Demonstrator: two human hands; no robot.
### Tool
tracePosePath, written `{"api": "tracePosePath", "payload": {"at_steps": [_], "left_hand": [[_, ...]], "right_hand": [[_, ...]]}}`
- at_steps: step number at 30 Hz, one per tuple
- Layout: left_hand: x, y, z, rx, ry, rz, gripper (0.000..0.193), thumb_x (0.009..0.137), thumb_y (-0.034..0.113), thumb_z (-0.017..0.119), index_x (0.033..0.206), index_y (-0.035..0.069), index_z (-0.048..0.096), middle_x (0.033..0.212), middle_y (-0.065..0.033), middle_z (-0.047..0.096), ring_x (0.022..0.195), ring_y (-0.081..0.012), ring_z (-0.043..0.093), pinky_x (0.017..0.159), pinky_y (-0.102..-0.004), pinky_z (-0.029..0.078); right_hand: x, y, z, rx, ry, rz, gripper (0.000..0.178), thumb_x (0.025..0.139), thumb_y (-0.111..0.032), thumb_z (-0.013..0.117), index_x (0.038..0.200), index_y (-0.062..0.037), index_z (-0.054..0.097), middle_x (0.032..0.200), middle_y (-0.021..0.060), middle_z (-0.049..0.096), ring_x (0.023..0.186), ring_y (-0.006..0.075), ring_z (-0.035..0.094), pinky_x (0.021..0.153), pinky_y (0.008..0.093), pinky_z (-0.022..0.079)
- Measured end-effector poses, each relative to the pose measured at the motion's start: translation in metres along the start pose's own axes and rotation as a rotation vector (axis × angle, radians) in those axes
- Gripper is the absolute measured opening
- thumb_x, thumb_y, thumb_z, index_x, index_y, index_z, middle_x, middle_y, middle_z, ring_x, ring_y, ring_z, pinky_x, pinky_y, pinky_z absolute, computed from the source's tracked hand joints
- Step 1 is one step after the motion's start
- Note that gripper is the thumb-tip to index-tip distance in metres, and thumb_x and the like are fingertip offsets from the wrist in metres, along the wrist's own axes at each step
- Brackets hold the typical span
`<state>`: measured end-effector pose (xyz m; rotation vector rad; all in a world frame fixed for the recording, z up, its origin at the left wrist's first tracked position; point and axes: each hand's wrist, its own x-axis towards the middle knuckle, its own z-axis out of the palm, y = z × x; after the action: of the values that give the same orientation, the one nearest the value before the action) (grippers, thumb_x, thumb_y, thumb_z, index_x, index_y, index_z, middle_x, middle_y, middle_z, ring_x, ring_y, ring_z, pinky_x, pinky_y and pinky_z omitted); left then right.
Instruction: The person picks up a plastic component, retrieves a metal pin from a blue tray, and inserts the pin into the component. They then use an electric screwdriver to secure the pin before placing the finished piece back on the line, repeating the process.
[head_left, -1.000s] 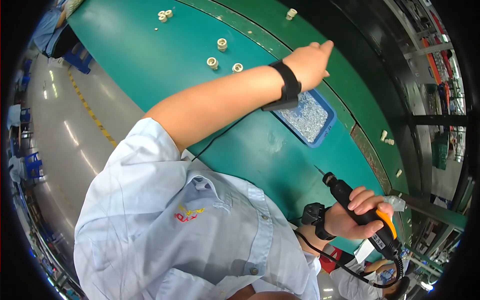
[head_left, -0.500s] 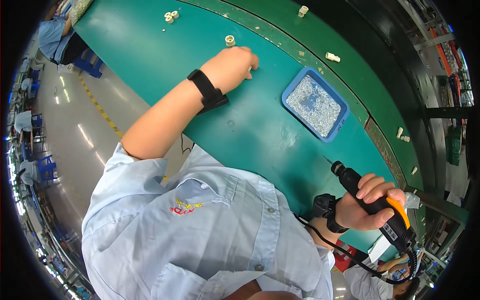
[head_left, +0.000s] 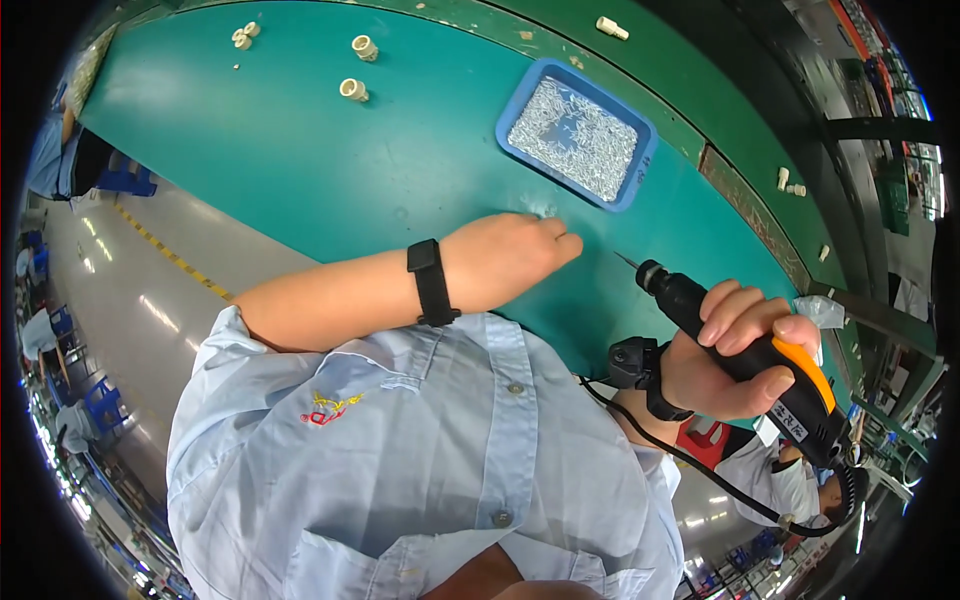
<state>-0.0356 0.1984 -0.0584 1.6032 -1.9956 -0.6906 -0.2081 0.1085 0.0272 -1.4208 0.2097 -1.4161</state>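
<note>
An electric screwdriver [head_left: 700, 318], black with an orange strip, is gripped by my right hand [head_left: 735, 350]. Its thin bit points up and left, a short way above the green worktop [head_left: 290, 150]. My left hand [head_left: 515, 258] is closed, back of the hand upward, to the left of the bit and apart from it. The curled fingers hide whatever may be in them. Beyond that hand lies a blue tray [head_left: 508, 130] of small silvery pins or screws [head_left: 590, 140]. Two cream round fittings, a far one [head_left: 365, 47] and a nearer one [head_left: 353, 90], stand on the worktop at the far left.
Several small cream rings [head_left: 246, 36] sit at the far left. More cream fittings [head_left: 612, 28] rest on the dark green strip along the far side. A black cable [head_left: 720, 492] loops from the screwdriver. A co-worker [head_left: 790, 480] is at the lower right.
My left hand has come away from the cream fittings, moving right and nearer to the screwdriver bit. The head view has shifted, so the tray appears farther left and up. My right hand keeps its grip.
</note>
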Motion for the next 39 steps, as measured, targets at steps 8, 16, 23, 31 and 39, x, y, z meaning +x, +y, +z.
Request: {"api": "tracePosePath", "payload": {"at_steps": [8, 16, 23, 31, 39], "left_hand": [[-0.005, -0.006, -0.006, -0.147, 0.019, 0.037, 0.025, 0.073, 0.005, 0.064, 0.095, 0.005, 0.052, 0.092, -0.01, 0.055, 0.079, -0.0317, 0.057, 0.065, -0.0389, 0.048], [0.002, -0.002, -0.018, -0.158, -0.061, -0.03, 0.026, 0.073, 0.006, 0.064, 0.096, 0.005, 0.054, 0.089, -0.0091, 0.057, 0.079, -0.0305, 0.058, 0.066, -0.0378, 0.048], [-0.002, 0.0, -0.003, -0.054, -0.064, 0.07, 0.023, 0.073, 0.005, 0.064, 0.094, 0.004, 0.055, 0.086, -0.0088, 0.058, 0.078, -0.0296, 0.059, 0.066, -0.0373, 0.048], [-0.001, -0.005, 0.0, -0.191, -0.021, 0.046, 0.024, 0.071, 0.007, 0.067, 0.093, 0.005, 0.057, 0.087, -0.0079, 0.058, 0.076, -0.0287, 0.058, 0.065, -0.0369, 0.048], [0.002, 0.003, -0.017, -0.289, -0.033, -0.046, 0.028, 0.07, 0.01, 0.07, 0.096, 0.006, 0.059, 0.089, -0.0081, 0.059, 0.074, -0.0262, 0.059, 0.064, -0.035, 0.048]], "right_hand": [[0.0, -0.001, -0.011, -0.006, -0.015, -0.02, 0.041, 0.088, -0.043, 0.053, 0.1, -0.0046, 0.043, 0.06, 0.0037, 0.047, 0.045, 0.0137, 0.045, 0.042, 0.0256, 0.036], [-0.001, -0.004, -0.013, -0.034, -0.051, -0.013, 0.041, 0.088, -0.043, 0.052, 0.1, -0.0045, 0.043, 0.06, 0.0037, 0.046, 0.045, 0.0139, 0.045, 0.042, 0.0258, 0.036], [-0.002, -0.004, -0.01, -0.029, 0.005, 0.015, 0.036, 0.086, -0.041, 0.051, 0.098, -0.0063, 0.05, 0.058, 0.0013, 0.042, 0.047, 0.0122, 0.042, 0.046, 0.0258, 0.031], [-0.001, -0.001, -0.017, -0.021, -0.046, -0.024, 0.041, 0.088, -0.041, 0.052, 0.104, -0.004, 0.044, 0.059, 0.0036, 0.046, 0.045, 0.0139, 0.045, 0.042, 0.026, 0.037], [-0.003, -0.001, -0.017, -0.025, -0.032, -0.037, 0.04, 0.089, -0.04, 0.052, 0.104, -0.0038, 0.044, 0.059, 0.0037, 0.046, 0.045, 0.0141, 0.045, 0.042, 0.0262, 0.037]]}}
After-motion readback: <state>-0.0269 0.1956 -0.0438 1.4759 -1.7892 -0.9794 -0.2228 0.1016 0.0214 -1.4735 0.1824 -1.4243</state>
